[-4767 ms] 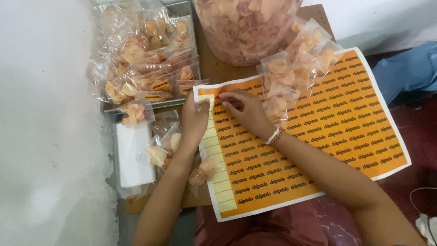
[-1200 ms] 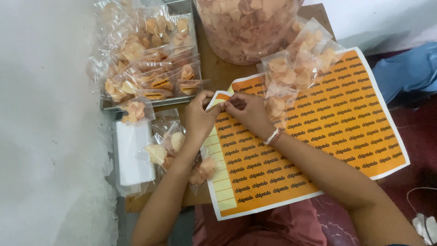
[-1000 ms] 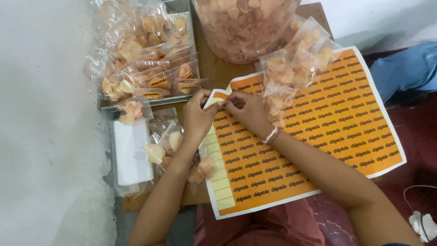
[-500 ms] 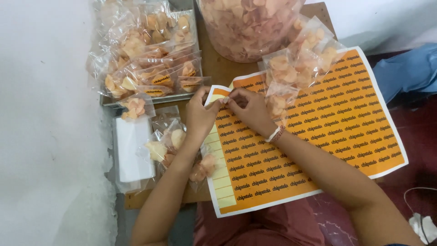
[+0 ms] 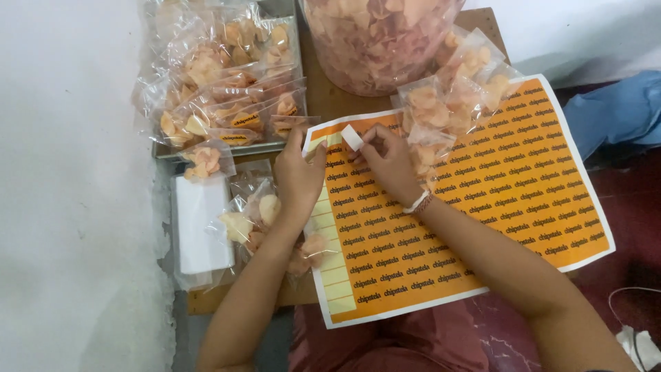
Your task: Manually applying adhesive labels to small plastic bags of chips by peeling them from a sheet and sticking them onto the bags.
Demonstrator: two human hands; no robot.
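A large orange sticker sheet (image 5: 502, 193) lies on a small wooden table (image 5: 323, 103), its left column peeled to pale yellow backing. My left hand (image 5: 299, 179) presses flat on the sheet's upper left corner. My right hand (image 5: 389, 162) pinches a small peeled sticker (image 5: 352, 137), white side up, just above that corner. A beaded band sits on my right wrist. Small clear bags of orange chips (image 5: 258, 213) lie under and beside my left forearm.
A metal tray (image 5: 206, 148) at the back left holds several labelled chip bags. A big clear bag of loose chips (image 5: 375, 38) stands at the back. More small bags (image 5: 447, 96) rest on the sheet's top edge. A white box (image 5: 200, 227) lies left, blue cloth (image 5: 616, 107) right.
Earlier both hands pinched the lifted corner of the sheet. Now the corner lies flat under my left hand, and my right hand has pulled one sticker free.
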